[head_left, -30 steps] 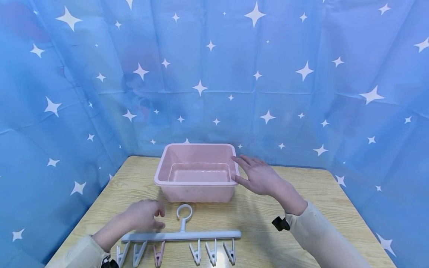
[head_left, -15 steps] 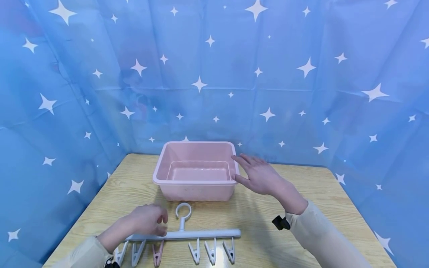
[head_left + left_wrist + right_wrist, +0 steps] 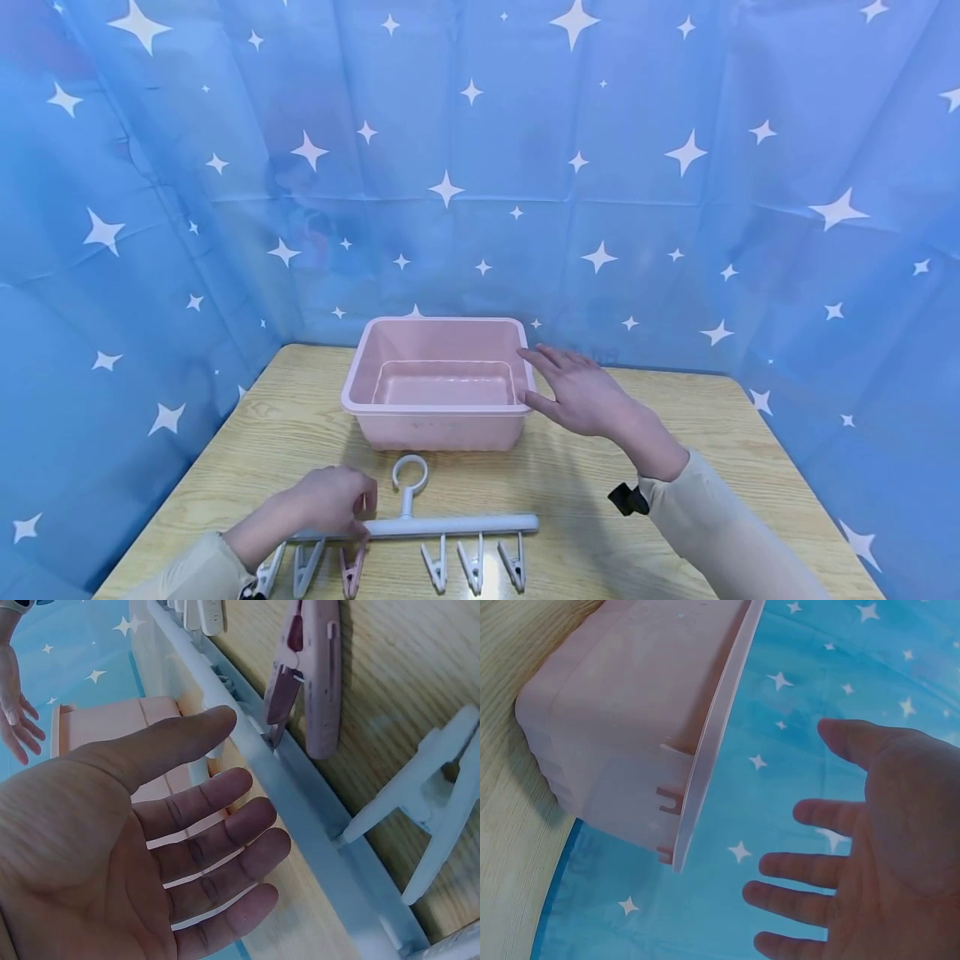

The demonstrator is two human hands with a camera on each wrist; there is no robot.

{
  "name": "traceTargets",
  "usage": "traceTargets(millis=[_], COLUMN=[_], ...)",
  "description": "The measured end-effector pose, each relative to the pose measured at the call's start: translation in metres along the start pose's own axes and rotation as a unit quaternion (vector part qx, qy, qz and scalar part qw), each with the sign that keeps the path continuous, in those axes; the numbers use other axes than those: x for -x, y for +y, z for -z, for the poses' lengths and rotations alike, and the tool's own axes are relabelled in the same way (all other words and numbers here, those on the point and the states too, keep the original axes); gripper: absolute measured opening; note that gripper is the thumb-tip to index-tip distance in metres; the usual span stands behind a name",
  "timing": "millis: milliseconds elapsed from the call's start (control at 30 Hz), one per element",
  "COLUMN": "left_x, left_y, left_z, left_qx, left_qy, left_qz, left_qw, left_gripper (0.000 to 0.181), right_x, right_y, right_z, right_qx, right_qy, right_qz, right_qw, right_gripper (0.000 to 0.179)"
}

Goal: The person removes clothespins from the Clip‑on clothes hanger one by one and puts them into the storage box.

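Note:
A pale blue clip hanger (image 3: 450, 526) lies at the front of the table with its hook (image 3: 411, 475) toward the basin. Pegs hang along its near side, among them a pink peg (image 3: 352, 573). My left hand (image 3: 333, 500) is over the left part of the bar, fingers loosely bent; the left wrist view has the thumb (image 3: 187, 739) by the bar's edge, and whether it touches cannot be told. A pink basin (image 3: 442, 429) stands behind the hanger. Beside its right side hovers my right hand (image 3: 581, 396), fingers spread and holding nothing; in the right wrist view it is apart from the rim.
The light wooden table (image 3: 675, 517) carries the basin and hanger. A blue star-patterned curtain (image 3: 480, 167) stands behind the table and along both sides. Bare wood shows between the basin and the hanger.
My left hand has lowered and moved slightly right, toward the hanger bar. The right hand, basin and hanger have stayed put; the head view has tilted a little.

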State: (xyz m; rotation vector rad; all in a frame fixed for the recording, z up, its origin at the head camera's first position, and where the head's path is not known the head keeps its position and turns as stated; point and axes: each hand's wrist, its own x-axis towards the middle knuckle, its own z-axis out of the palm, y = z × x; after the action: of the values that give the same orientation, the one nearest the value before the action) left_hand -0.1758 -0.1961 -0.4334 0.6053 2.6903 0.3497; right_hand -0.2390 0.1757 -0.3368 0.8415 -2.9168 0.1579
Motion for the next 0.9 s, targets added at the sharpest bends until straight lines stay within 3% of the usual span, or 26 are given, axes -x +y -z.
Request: traceTargets(millis=[533, 900], left_x=[-0.006, -0.008], left_y=[-0.001, -0.001], left_z=[-0.010, -0.023], left_qx=[0.006, -0.010], left_qy=[-0.013, 0.019], left_qz=[-0.004, -0.038], left_qw=[0.9999, 0.9991], left_gripper=[0.022, 0.020], right_x=[0.000, 0.001], right_y=[0.002, 0.002], right_z=[-0.003, -0.003], right_qx=[0.008, 0.008], right_qy=[0.004, 0.007], right_qz=[-0.001, 0.002], right_qw=[1.0000, 0.9999], right_gripper=[0.066, 0.066])
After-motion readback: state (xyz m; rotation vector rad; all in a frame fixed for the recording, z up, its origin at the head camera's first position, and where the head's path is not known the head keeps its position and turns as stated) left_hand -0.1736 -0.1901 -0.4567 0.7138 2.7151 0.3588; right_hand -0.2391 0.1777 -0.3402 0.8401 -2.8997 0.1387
